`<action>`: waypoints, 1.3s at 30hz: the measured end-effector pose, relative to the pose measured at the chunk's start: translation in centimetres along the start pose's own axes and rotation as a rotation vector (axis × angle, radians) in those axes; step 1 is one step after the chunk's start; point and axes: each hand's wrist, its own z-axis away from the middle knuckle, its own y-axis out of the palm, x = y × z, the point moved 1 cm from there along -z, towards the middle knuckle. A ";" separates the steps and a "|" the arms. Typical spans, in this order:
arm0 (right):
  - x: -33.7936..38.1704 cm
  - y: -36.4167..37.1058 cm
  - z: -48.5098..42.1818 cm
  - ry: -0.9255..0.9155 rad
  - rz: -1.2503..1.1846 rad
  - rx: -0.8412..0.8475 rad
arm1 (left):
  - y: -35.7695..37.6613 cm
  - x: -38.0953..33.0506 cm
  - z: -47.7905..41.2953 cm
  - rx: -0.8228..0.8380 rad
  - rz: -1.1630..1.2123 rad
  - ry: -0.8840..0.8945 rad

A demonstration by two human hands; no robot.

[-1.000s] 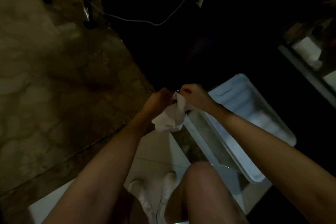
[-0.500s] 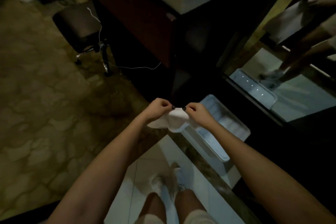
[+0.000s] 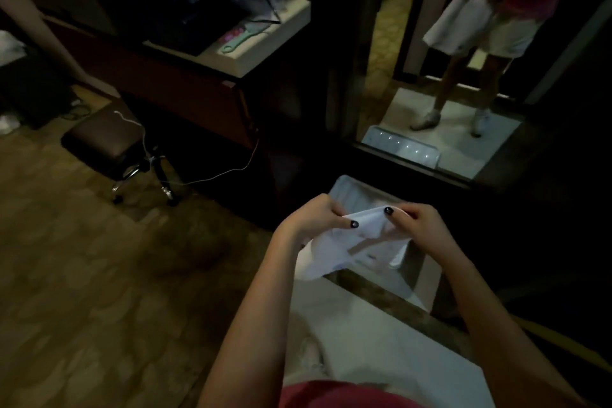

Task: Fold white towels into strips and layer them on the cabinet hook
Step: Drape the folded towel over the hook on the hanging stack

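Looking down thru the head cam, I've got both hands out front w/ a white towel (image 3: 344,242) stretched between them. The left hand (image 3: 311,219) pinches the towel's top edge, thumb on the near side, fingers curled behind the cloth. The right hand (image 3: 419,225) grips the same edge just beside it, thumb likewise on top. Both thumbnails are dark.

The rest of the towel hangs below the hands in loose folds, sagging toward the left forearm. Can't tell how many layers it has, as it's too dim and blurred. It's held in the air over a white tray (image 3: 351,190) on the floor and hides most of it. Only the tray's far corner and a bit of its right rim show. I can't make out the cabinet hook, and the area right of the hands is near black.

Top right, a mirror (image 3: 414,103) reflects a person's legs, white shoes and hands w/ a towel; the upper body is cut off at the frame's top edge. At left a dark stool (image 3: 99,139) stands on the carpet (image 3: 82,291). Behind it is a table (image 3: 281,30) w/ a teal brush (image 3: 246,40) near its right edge. The dark stuff further back on the table is unreadable. A strip of red clothing (image 3: 331,394) is cut off at the bottom edge.
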 end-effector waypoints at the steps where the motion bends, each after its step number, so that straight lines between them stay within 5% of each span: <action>1: -0.3 -1.4 1.2 -0.014 0.028 -0.006 | 1.2 -0.8 0.3 0.006 -0.006 -0.005; 12: -5.7 -15.5 21.6 -0.016 0.105 -0.190 | 18.4 -14.8 4.5 -0.170 0.214 0.304; 16: -7.5 -18.7 28.9 -0.014 0.163 -0.302 | 24.6 -19.9 6.1 -0.129 0.426 0.345; 28: -10.9 -23.9 39.5 0.184 -0.010 -0.331 | 37.1 -29.8 8.6 0.211 0.258 0.513; 35: -13.2 -26.8 41.3 0.388 0.140 -0.381 | 41.5 -33.7 6.3 0.298 0.248 0.518; 39: -14.3 -28.7 42.2 0.436 0.177 -0.598 | 42.6 -35.8 4.4 0.297 0.185 0.537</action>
